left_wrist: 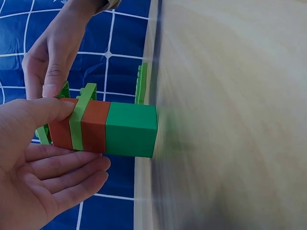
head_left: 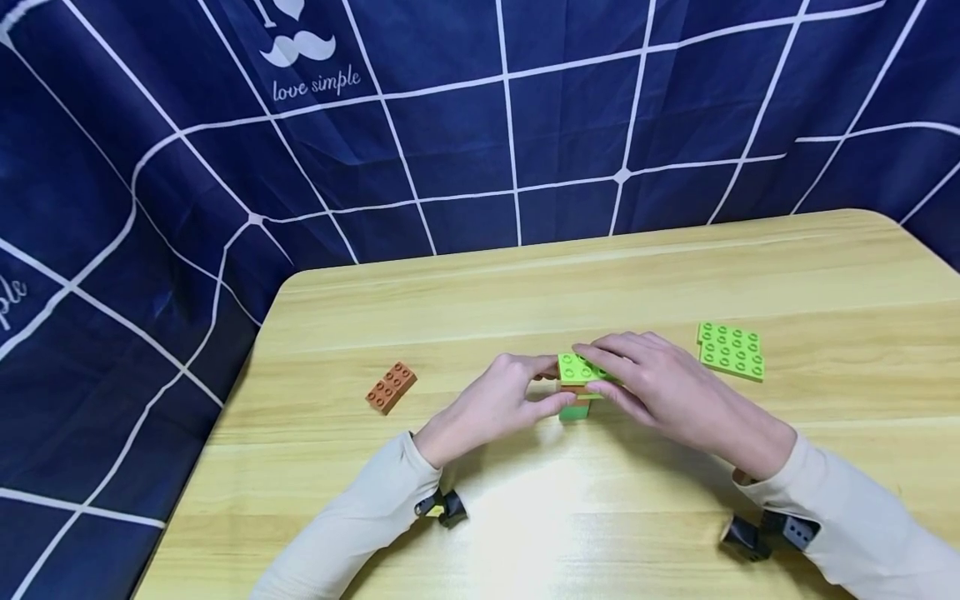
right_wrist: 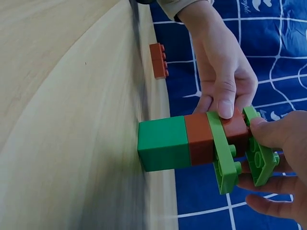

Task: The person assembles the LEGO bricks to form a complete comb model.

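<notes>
A stack of toy building bricks stands upright on the table, with a green block (right_wrist: pixel 163 143) at its base. Above that come a brown brick (right_wrist: pixel 199 139), a light green plate (right_wrist: pixel 221 153) that juts out to one side, and an upper brown brick (left_wrist: pixel 61 125). My left hand (head_left: pixel 498 400) pinches this upper brown brick between thumb and fingers. At the top, my right hand (head_left: pixel 660 387) holds another light green plate (head_left: pixel 577 368) by its edges. This top plate lies against the upper brick, slightly tilted; whether it is fully seated I cannot tell.
A loose brown brick (head_left: pixel 391 388) lies on the wooden table (head_left: pixel 337 500) to the left. To the right are light green plates (head_left: pixel 731 350), seemingly overlapping. A dark blue curtain (head_left: pixel 450 125) with white lines hangs behind the table.
</notes>
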`<act>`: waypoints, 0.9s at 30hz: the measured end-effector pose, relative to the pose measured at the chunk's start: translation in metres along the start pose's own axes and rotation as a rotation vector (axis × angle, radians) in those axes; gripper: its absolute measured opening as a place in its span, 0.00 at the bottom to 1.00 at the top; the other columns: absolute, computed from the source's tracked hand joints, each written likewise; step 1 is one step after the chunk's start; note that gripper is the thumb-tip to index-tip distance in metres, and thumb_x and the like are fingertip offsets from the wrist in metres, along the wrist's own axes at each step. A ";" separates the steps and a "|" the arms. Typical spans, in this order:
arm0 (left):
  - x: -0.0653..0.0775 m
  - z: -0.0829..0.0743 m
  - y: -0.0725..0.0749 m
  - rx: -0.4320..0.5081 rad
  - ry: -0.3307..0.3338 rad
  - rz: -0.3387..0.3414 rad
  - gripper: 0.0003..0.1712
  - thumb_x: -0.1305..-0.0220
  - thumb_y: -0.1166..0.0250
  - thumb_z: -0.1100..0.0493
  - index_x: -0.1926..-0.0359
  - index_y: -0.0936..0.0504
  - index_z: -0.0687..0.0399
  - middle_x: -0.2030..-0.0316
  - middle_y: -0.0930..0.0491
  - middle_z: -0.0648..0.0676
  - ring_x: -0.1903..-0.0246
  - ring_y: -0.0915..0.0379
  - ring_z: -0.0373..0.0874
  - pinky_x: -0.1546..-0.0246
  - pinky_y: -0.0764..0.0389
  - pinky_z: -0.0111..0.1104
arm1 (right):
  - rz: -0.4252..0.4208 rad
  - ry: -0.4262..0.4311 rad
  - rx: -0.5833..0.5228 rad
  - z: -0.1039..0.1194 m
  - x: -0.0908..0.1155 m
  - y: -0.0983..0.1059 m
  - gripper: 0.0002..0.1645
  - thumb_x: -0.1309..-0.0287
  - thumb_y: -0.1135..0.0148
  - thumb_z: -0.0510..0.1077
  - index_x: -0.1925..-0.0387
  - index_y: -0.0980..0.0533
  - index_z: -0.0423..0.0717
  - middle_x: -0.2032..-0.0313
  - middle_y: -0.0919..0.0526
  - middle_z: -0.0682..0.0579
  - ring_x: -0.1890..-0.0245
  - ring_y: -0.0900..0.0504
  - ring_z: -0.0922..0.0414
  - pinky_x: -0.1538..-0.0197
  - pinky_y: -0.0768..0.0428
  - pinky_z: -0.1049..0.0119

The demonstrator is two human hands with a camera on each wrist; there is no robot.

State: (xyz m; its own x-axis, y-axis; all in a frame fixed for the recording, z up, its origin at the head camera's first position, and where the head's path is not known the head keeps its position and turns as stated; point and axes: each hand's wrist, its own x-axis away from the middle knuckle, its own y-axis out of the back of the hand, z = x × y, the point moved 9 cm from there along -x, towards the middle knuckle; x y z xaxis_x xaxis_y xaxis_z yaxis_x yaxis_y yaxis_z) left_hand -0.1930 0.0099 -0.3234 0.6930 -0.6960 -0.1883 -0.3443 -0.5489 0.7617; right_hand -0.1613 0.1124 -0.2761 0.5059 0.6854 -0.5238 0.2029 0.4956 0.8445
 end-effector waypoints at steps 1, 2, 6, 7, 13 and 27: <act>0.000 0.000 0.000 -0.009 0.000 -0.001 0.20 0.34 0.36 0.53 0.45 0.21 0.58 0.51 0.17 0.56 0.48 0.22 0.45 0.46 0.24 0.27 | 0.004 -0.004 0.000 -0.001 0.000 -0.001 0.37 0.26 0.67 0.60 0.46 0.23 0.36 0.57 0.18 0.43 0.58 0.18 0.47 0.55 0.19 0.48; 0.000 0.000 0.001 -0.019 0.000 -0.003 0.20 0.34 0.36 0.53 0.45 0.21 0.58 0.51 0.17 0.55 0.48 0.21 0.45 0.46 0.24 0.27 | 0.008 -0.009 0.001 -0.001 0.000 -0.001 0.37 0.26 0.67 0.60 0.46 0.23 0.36 0.57 0.18 0.43 0.58 0.18 0.47 0.55 0.19 0.49; 0.000 -0.002 0.007 -0.055 0.002 -0.014 0.23 0.34 0.36 0.52 0.43 0.22 0.59 0.52 0.17 0.57 0.50 0.21 0.47 0.47 0.23 0.29 | 0.019 -0.023 0.009 -0.003 0.001 -0.003 0.38 0.26 0.68 0.61 0.46 0.23 0.36 0.57 0.18 0.43 0.58 0.18 0.46 0.55 0.19 0.48; 0.000 -0.002 0.009 -0.060 0.002 -0.017 0.23 0.34 0.37 0.52 0.42 0.23 0.59 0.52 0.17 0.57 0.50 0.21 0.47 0.47 0.22 0.29 | 0.020 -0.025 0.009 -0.003 0.001 -0.003 0.38 0.26 0.68 0.61 0.46 0.23 0.36 0.57 0.18 0.43 0.58 0.18 0.46 0.55 0.19 0.48; 0.001 -0.004 0.013 -0.046 0.010 -0.018 0.28 0.30 0.42 0.49 0.37 0.28 0.64 0.46 0.21 0.60 0.47 0.23 0.47 0.46 0.23 0.30 | 0.023 -0.029 0.007 -0.004 0.001 -0.003 0.38 0.26 0.68 0.60 0.46 0.23 0.36 0.57 0.18 0.43 0.58 0.18 0.46 0.54 0.19 0.48; 0.005 -0.008 0.008 -0.104 -0.023 -0.039 0.31 0.24 0.56 0.45 0.32 0.35 0.63 0.41 0.25 0.60 0.42 0.28 0.46 0.39 0.30 0.29 | 0.035 -0.031 -0.002 -0.002 -0.001 -0.003 0.36 0.26 0.65 0.60 0.45 0.23 0.36 0.58 0.18 0.44 0.57 0.18 0.47 0.53 0.20 0.48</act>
State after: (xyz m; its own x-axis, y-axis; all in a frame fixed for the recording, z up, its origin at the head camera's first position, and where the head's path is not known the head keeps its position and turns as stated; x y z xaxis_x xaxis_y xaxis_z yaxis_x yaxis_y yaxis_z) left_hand -0.1866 0.0057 -0.3134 0.6895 -0.6862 -0.2318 -0.2494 -0.5254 0.8135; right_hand -0.1643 0.1117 -0.2782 0.5385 0.6856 -0.4899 0.1827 0.4726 0.8621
